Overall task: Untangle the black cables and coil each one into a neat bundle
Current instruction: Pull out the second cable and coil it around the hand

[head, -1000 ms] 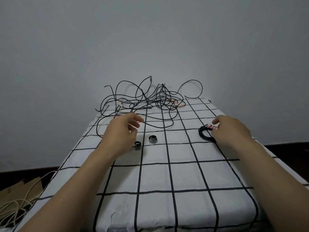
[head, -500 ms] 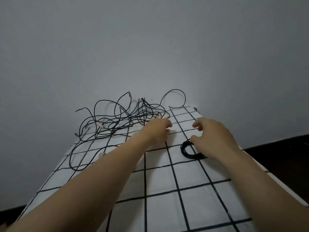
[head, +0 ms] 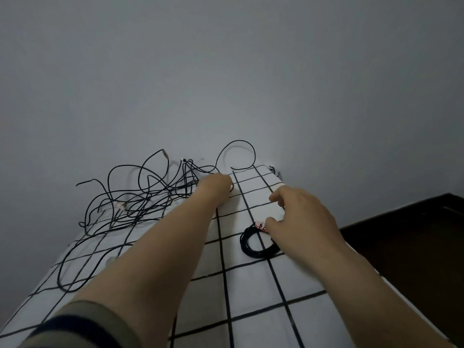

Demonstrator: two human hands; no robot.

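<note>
Left hand: reaches to the far end of the table, at the right edge of the tangle of black cables. It is seen from behind, with the fingers hidden, so whether it grips a cable cannot be told.

Right hand: hangs over the right side of the table, fingers loosely curled, thumb and forefinger apart, nothing visibly held. The thumb tip lies just beside a small red and white tag; contact cannot be confirmed.

Coiled bundle: one black cable wound into a flat round ring, lying on the table directly under the right hand and bearing the tag on its far side.

The tangle spreads over the far left of the table. The cables are thin and matt, some loops standing clear of the surface, one tall arch rising against the wall. A long loop trails down the left edge.

The table is covered by a white cloth printed with a black grid, slightly creased. The wall is plain, smooth and grey. A dark floor shows at the right. An olive sleeve with a dark band covers the left upper forearm.
</note>
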